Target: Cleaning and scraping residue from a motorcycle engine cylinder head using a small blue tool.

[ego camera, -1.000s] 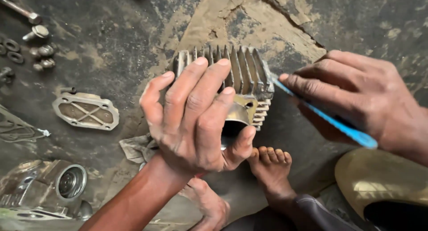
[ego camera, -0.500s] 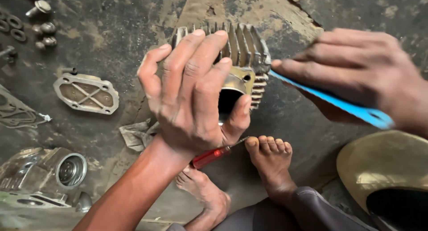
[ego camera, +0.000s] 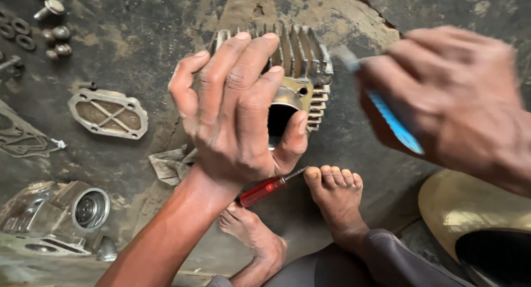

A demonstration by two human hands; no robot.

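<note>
Left hand clamps the finned cylinder; right hand brings a blue tool to its right side.

Going left to right, we note loose bolts and washers (ego camera: 52, 35) far left of the fingers; a flat metal cover plate (ego camera: 108, 113) and an engine casing (ego camera: 66, 212) with a round bore lie left of and below the wrist; our left hand (ego camera: 238, 118) wraps the finned cylinder (ego camera: 301, 63), fingers pressed together over its top, thumb hooked at the open bore, which looks empty; the cylinder sits under and just right of those fingers, fins running away from us; a red-handled screwdriver (ego camera: 265, 190) lies below the palm beside our bare foot (ego camera: 334, 195); our right hand (ego camera: 453, 99), blurred, pinches a blue-handled tool (ego camera: 395, 121), its tip near the cylinder's right edge; the left hand is the nearer one.
</note>
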